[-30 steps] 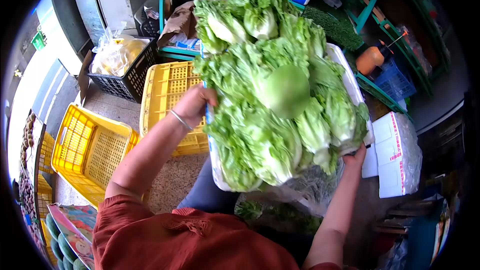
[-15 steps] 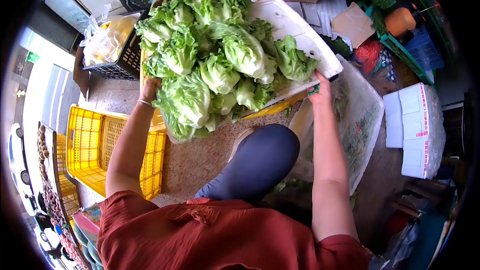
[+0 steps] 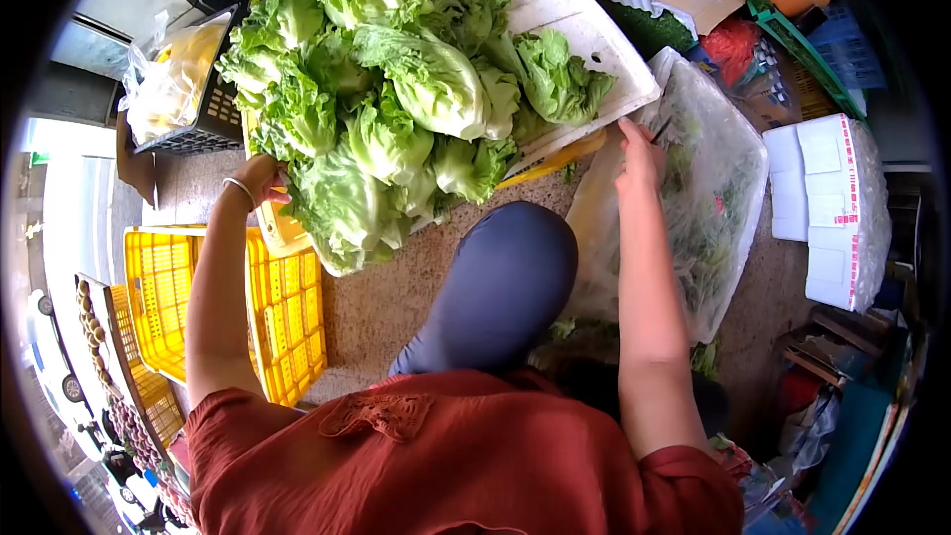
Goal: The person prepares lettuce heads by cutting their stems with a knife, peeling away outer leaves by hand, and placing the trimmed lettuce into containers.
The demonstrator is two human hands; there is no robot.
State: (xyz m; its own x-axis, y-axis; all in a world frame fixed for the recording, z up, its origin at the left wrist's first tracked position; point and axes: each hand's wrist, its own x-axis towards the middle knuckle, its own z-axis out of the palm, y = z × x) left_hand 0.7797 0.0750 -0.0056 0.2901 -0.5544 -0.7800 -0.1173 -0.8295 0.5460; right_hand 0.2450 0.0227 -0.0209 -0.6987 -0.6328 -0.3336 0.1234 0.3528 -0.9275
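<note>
The two hands are far apart. The left hand (image 3: 262,181), between 9 and 10 o'clock, has bent fingers at the near left end of a white tray (image 3: 565,10). I can't tell if it grips the tray or the low yellow crate (image 3: 285,230) under it. The right hand (image 3: 639,159), at 2 o'clock, has its fingertips just by the tray's near right corner. I can't tell if they touch it.

The lettuce (image 3: 421,84) sits in the tray at 11 o'clock, in a big leafy pile. Most heads are on the left side, and some leaves hang over the near edge.

A bent knee (image 3: 510,267) is in the middle. A clear bag (image 3: 728,208) with green bits inside lies between 2 and 3 o'clock. White boxes (image 3: 832,208) are at 3 o'clock. A big yellow crate (image 3: 285,317) is between 8 and 9 o'clock. A black crate (image 3: 211,104) with a plastic bag (image 3: 173,79) in it is at 10 o'clock.
</note>
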